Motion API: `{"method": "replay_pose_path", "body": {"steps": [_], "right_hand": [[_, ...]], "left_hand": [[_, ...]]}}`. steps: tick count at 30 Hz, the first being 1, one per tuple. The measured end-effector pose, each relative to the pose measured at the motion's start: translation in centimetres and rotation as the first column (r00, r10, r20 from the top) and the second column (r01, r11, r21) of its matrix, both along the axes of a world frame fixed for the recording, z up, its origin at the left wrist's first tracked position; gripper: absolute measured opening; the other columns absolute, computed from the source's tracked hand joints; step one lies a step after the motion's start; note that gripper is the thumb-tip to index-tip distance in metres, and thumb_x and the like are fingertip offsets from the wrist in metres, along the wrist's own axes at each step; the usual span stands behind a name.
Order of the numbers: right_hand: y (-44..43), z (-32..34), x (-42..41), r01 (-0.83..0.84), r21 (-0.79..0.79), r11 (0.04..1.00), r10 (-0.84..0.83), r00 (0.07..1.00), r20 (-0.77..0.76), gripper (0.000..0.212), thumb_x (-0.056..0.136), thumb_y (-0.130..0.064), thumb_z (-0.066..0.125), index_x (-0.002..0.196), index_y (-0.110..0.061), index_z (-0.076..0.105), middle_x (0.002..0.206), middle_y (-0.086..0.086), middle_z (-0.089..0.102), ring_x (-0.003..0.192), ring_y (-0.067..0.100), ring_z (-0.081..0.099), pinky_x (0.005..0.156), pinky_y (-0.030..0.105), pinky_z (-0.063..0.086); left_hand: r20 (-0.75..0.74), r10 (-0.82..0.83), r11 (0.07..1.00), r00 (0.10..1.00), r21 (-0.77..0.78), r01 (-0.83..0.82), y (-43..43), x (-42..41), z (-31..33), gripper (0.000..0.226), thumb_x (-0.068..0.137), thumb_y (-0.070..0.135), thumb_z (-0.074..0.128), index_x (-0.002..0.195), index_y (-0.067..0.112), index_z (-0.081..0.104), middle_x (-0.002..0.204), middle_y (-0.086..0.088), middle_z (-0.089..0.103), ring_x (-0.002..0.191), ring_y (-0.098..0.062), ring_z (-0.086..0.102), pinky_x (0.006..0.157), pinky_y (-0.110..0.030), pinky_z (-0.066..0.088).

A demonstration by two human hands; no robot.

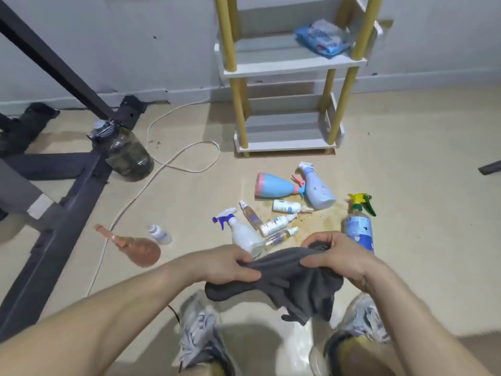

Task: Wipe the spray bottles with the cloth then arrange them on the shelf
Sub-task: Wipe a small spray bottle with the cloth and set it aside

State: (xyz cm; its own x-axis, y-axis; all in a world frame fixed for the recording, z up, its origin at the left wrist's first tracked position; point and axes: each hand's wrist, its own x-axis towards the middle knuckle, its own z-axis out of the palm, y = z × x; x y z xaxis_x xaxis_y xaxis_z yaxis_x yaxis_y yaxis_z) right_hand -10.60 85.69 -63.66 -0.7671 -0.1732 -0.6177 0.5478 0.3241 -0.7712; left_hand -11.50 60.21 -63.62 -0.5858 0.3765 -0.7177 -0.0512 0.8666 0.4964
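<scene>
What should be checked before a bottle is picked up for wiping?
1. Cloth in hand: ok, left hand and right hand both grip the grey cloth.
2. Hand free for a bottle: not ok, both hold the cloth.
3. Bottle near: ok, white spray bottle lies just past the left hand.
4. Shelf room: ok, only a blue packet on it.
5. Floor under bottles dry: cannot tell, brownish stain there.

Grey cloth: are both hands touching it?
Touching. The head view shows the left hand and right hand each gripping a bunched end of the grey cloth.
</scene>
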Motion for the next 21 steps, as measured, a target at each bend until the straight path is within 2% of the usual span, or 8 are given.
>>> {"method": "replay_pose_path", "body": {"steps": [4,6,8,10,11,13,17,21], "right_hand": [[-1.2,-6.9,0.8,0.305,0.115,0.945,-0.316,0.944,0.091,0.046,0.078,0.01,0.064,0.115,-0.017,0.058,0.103,0.011,0.062,0.085,0.025,0.062,0.081,0.035,0.054],[-1.6,-9.4,0.5,0.355,0.169,0.919,-0.377,0.918,0.121,0.048,0.079,0.006,0.064,0.119,-0.019,0.054,0.109,0.008,0.061,0.092,0.027,0.064,0.085,0.036,0.054],[-1.7,-11.5,0.0,0.421,0.23,0.877,-0.453,0.885,0.108,0.035,0.079,-0.001,0.067,0.111,-0.014,0.061,0.105,0.009,0.066,0.093,0.032,0.066,0.089,0.043,0.056],[-1.6,-13.2,-0.7,0.5,0.264,0.825,-0.535,0.841,0.078,0.013,0.081,-0.008,0.066,0.093,-0.01,0.068,0.091,0.015,0.072,0.088,0.038,0.068,0.087,0.052,0.056],[-1.6,-13.6,-0.9,0.548,0.255,0.797,-0.582,0.809,0.082,0.006,0.084,-0.009,0.064,0.088,-0.009,0.069,0.087,0.015,0.073,0.087,0.037,0.069,0.086,0.053,0.056],[-1.0,-14.2,-1.5,0.7,0.166,0.694,-0.72,0.671,0.176,0.011,0.092,-0.009,0.059,0.09,-0.009,0.07,0.089,0.014,0.075,0.088,0.034,0.07,0.085,0.048,0.058],[-0.3,-15.3,-1.8,0.92,-0.049,0.388,-0.759,0.35,0.549,0.027,0.099,-0.013,0.051,0.117,0.003,0.065,0.111,0.021,0.071,0.107,0.033,0.067,0.089,0.04,0.054],[-0.3,-15.6,-2.0,0.957,-0.204,0.205,-0.611,0.288,0.738,0.043,0.098,-0.02,0.046,0.133,0.002,0.056,0.132,0.021,0.061,0.128,0.032,0.054,0.103,0.042,0.048]], "left_hand": [[0.064,-0.017,1.0,0.998,0.013,0.016,2.2,-1.2,-6.8,0.03,0.093,0.042,0.052,0.068,0.025,0.054,0.071,0.008,0.053,0.072,-0.012,0.05,0.067,-0.029,0.04],[-0.091,0.023,0.999,0.996,-0.045,-0.027,3.3,-2.7,-9.8,0.019,0.091,0.038,0.051,0.088,0.027,0.067,0.091,0.008,0.063,0.088,-0.013,0.058,0.074,-0.028,0.046],[-0.419,-0.046,0.984,0.907,-0.174,-0.031,4.5,-4.6,-13.0,0.011,0.089,0.03,0.061,0.09,0.021,0.068,0.085,0.004,0.059,0.08,-0.016,0.056,0.063,-0.024,0.044],[-0.498,-0.217,0.938,0.839,-0.344,0.039,6.1,-6.4,-15.2,0.009,0.08,0.024,0.072,0.08,0.018,0.066,0.075,0.001,0.058,0.074,-0.018,0.058,0.059,-0.023,0.046],[-0.471,-0.288,0.905,0.834,-0.418,0.076,7.0,-7.1,-16.2,0.007,0.083,0.022,0.066,0.087,0.017,0.067,0.082,0.001,0.063,0.085,-0.019,0.06,0.068,-0.026,0.049],[-0.472,-0.373,0.857,0.799,-0.504,0.102,8.0,-8.2,-18.3,0.023,0.094,0.021,0.049,0.11,0.014,0.064,0.106,-0.003,0.066,0.11,-0.024,0.056,0.079,-0.03,0.044],[-0.476,-0.499,0.788,0.724,-0.598,0.15,8.9,-9.1,-20.9,0.033,0.099,0.017,0.043,0.129,0.007,0.052,0.122,-0.015,0.06,0.119,-0.033,0.051,0.092,-0.039,0.04],[-0.502,-0.326,0.872,0.801,-0.487,0.049,9.3,-9.7,-20.3,0.027,0.1,0.03,0.048,0.122,0.016,0.054,0.122,-0.01,0.061,0.116,-0.03,0.053,0.091,-0.036,0.042]]}}
